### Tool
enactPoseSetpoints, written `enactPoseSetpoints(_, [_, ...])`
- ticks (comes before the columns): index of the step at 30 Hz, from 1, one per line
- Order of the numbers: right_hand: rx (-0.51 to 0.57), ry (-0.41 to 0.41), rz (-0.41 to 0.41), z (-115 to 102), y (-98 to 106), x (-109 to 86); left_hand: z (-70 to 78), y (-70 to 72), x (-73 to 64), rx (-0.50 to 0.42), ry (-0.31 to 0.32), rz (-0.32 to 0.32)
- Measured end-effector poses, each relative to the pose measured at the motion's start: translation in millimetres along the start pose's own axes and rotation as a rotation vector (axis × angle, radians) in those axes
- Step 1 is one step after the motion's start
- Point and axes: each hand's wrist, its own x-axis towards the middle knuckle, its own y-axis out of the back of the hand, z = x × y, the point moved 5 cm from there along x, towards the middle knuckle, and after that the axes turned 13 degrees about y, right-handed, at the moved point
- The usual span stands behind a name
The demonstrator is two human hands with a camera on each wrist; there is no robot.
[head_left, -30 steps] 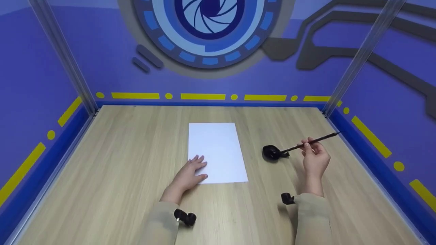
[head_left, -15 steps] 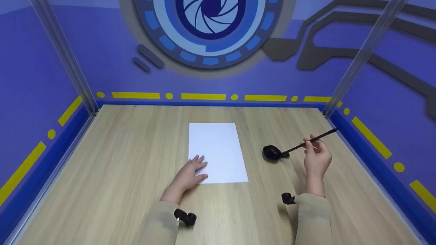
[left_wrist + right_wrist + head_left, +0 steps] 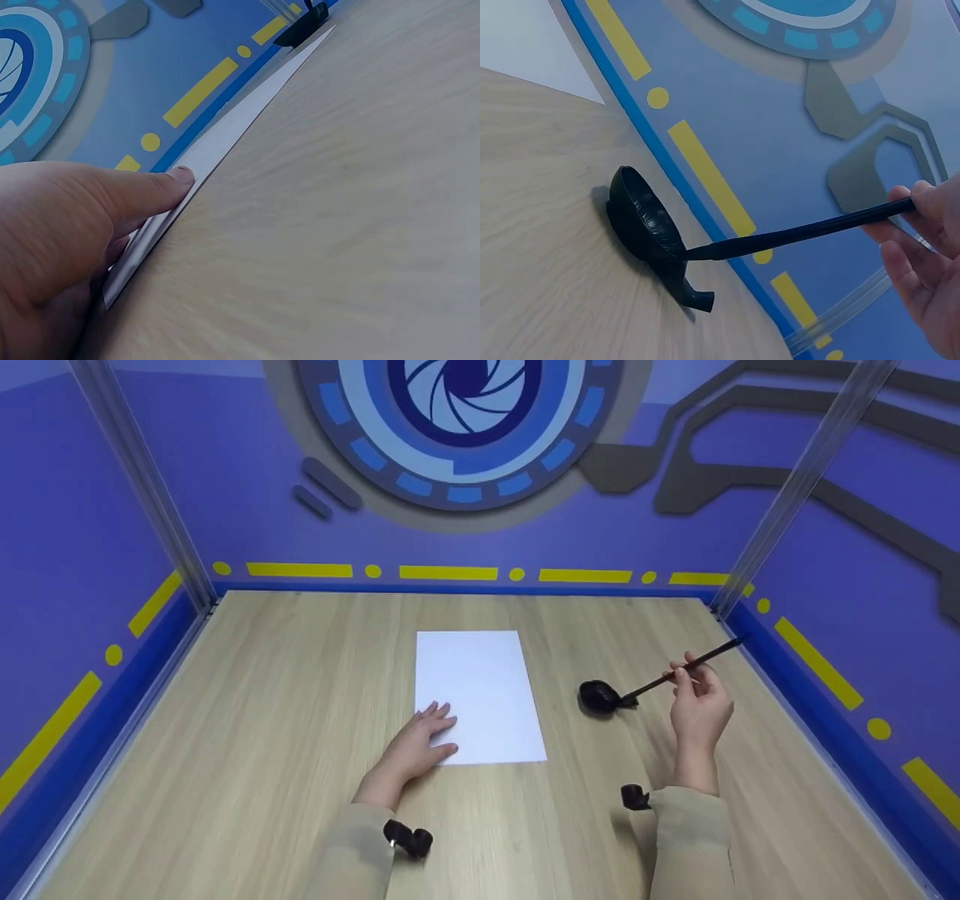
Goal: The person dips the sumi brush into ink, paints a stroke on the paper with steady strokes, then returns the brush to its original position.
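Note:
My left hand [image 3: 417,741] rests with spread fingers on the lower left part of a white sheet of paper [image 3: 476,679]. In the left wrist view its thumb [image 3: 154,191] lies across the sheet close to the near edge. My right hand [image 3: 699,709] pinches a slim dark brush [image 3: 712,654] between thumb and fingers, to the right of a small black ink dish [image 3: 598,699]. The brush slants down leftward, and its pointed bristle end meets the dish's rim near a short stub-like spout [image 3: 700,300], as the right wrist view shows.
Both things lie on a light wooden table [image 3: 300,682]. Blue-purple walls [image 3: 247,472] with yellow marks and clear corner strips stand along its back and sides. Small black cameras [image 3: 409,838] sit at the cuffs of both beige sleeves [image 3: 691,840].
My right hand has shifted slightly to the right and away, and the brush now slants more steeply, its tip a little nearer the dish's spout. The left hand and paper stay put.

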Motion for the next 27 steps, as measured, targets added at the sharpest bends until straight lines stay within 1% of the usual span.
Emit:
enactPoseSetpoints(12, [0.001, 0.026, 0.015, -10.8, 3.7, 0.5, 1.2, 0.7, -1.0, -0.019, -0.021, 0.001])
enactPoseSetpoints(19, [0.014, 0.015, 0.036, -27.7, 9.7, 1.2, 2.1, 1.4, -1.2, -0.014, 0.001, -0.001])
enactPoseSetpoints(24, [0.101, 0.043, 0.098, -39.7, 13.6, 2.6, 2.9, 1.1, -1.6, -0.008, -0.003, 0.0])
enactPoseSetpoints(27, [0.235, 0.041, 0.162, -43.3, 15.2, 3.3, 2.7, 0.6, -1.2, -0.009, -0.009, 0.005])
